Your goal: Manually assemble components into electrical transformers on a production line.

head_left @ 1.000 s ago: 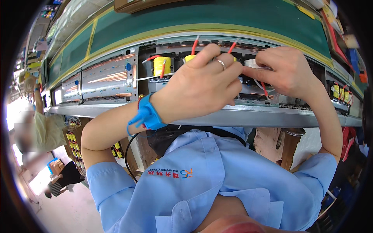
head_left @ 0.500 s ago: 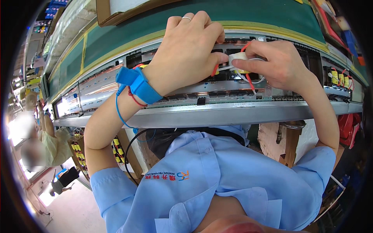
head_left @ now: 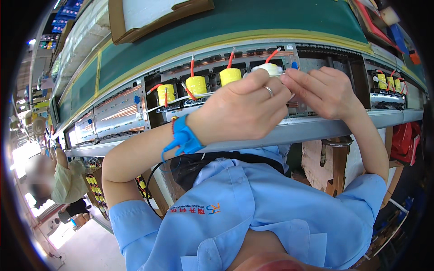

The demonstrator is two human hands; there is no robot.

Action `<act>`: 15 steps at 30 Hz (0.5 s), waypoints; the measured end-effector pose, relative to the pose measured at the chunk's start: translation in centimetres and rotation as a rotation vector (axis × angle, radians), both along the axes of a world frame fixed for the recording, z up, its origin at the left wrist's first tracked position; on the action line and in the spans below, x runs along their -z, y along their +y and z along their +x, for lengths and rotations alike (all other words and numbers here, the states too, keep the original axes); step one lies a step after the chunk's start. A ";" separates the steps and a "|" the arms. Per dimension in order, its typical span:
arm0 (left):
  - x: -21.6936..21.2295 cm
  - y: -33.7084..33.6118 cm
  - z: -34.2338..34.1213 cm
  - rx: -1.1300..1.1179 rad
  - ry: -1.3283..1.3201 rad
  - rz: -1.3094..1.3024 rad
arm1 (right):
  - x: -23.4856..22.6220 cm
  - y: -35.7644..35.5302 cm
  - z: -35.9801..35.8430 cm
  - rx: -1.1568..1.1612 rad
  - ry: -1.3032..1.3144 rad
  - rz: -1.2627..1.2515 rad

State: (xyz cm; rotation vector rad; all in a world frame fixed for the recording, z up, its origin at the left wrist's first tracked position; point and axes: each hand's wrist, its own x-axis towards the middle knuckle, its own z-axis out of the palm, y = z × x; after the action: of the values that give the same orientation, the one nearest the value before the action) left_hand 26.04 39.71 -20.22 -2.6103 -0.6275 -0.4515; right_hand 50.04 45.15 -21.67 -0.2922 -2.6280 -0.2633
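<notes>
My left hand point(head_left: 251, 106) is closed, thumb and finger pinching the near side of a white rounded piece point(head_left: 270, 68). My right hand point(head_left: 323, 90) meets it from the other side; its fingertips are pressed together at that piece's right end, and what they pinch is too small to make out. A thin white cord point(head_left: 181, 99) trails leftward from beneath my left hand across the circuit board point(head_left: 169, 70). Yellow-wrapped coils point(head_left: 195, 86) with red leads stand in a row on the board. A red lead point(head_left: 272, 55) sticks up behind the white piece.
A metal rail point(head_left: 316, 130) runs along the near edge. Beyond the boards lies a green work surface point(head_left: 271, 20) with a cardboard tray point(head_left: 162, 20). Another board with yellow coils point(head_left: 389, 83) sits at the right. At the far left is another person point(head_left: 68, 180).
My left hand has come down and turned, uncovering the row of yellow coils. The boards appear shifted. The white cord now stretches left, and both hands' fingertips have come closer together.
</notes>
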 end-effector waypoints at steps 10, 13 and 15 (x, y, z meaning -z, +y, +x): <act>-0.7 3.8 0.9 -0.311 -0.406 -0.476 | 1.0 0.8 0.2 -0.029 0.024 -0.151; -0.8 4.3 0.5 -0.391 -0.284 -0.542 | 1.1 1.0 0.1 -0.049 0.026 -0.128; -0.3 4.7 0.5 -0.436 -0.242 -0.595 | 1.0 1.3 0.0 -0.064 0.010 -0.125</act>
State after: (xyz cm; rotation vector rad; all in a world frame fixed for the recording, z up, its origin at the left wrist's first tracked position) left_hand 26.54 44.41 -19.94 -2.8363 -1.5800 -0.4970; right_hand 50.05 46.48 -22.72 -0.2495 -2.6434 -0.0757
